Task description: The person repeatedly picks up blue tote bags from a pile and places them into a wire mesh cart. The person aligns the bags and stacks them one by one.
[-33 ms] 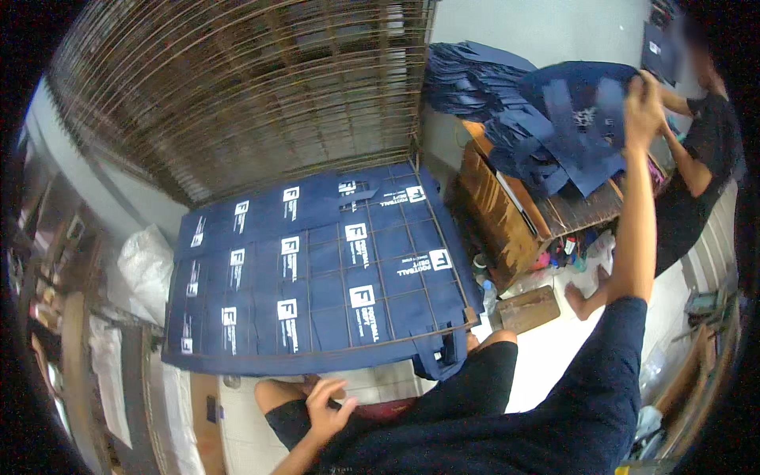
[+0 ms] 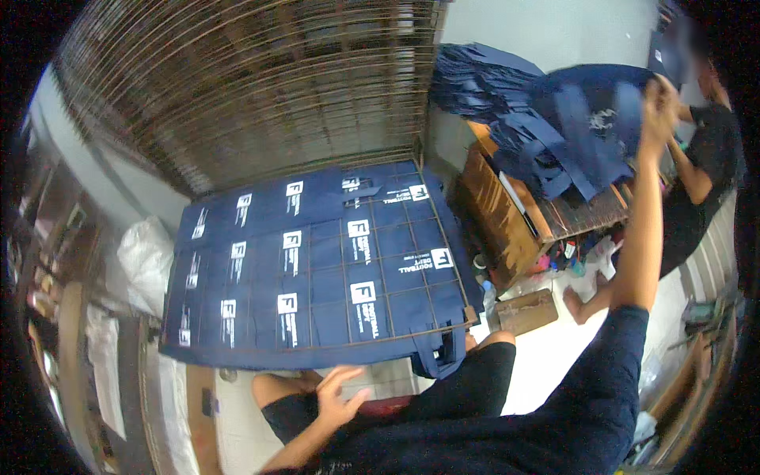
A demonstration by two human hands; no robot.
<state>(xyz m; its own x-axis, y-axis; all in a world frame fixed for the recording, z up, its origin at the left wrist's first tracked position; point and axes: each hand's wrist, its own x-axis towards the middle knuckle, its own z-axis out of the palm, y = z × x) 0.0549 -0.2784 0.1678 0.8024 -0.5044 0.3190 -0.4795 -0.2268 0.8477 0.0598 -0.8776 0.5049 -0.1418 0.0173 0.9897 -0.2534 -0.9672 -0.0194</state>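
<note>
My right hand (image 2: 659, 111) is stretched out at the upper right, fingers closed on the upper edge of a navy fabric bag (image 2: 578, 107). That bag has strap-like bands and a white print, and lies over a pile of navy fabric pieces (image 2: 483, 75). My left hand (image 2: 340, 400) hovers above my lap, fingers apart and holding nothing. Just beyond it is the front edge of a wire rack (image 2: 317, 348). Navy fabric panels (image 2: 324, 273) with white prints lie in rows under its wire grid.
A tall wire frame (image 2: 301, 87) stands behind the rack. At right, a worn wooden cabinet (image 2: 499, 210) bears the pile, with a co-worker (image 2: 704, 158) beside it. A wooden board (image 2: 526, 311) lies on the floor. A whitish plastic bag (image 2: 146, 265) sits left of the rack.
My right hand has moved slightly to the right with the bag's edge. My left hand has risen a little and shifted right, closer to the rack's front edge.
</note>
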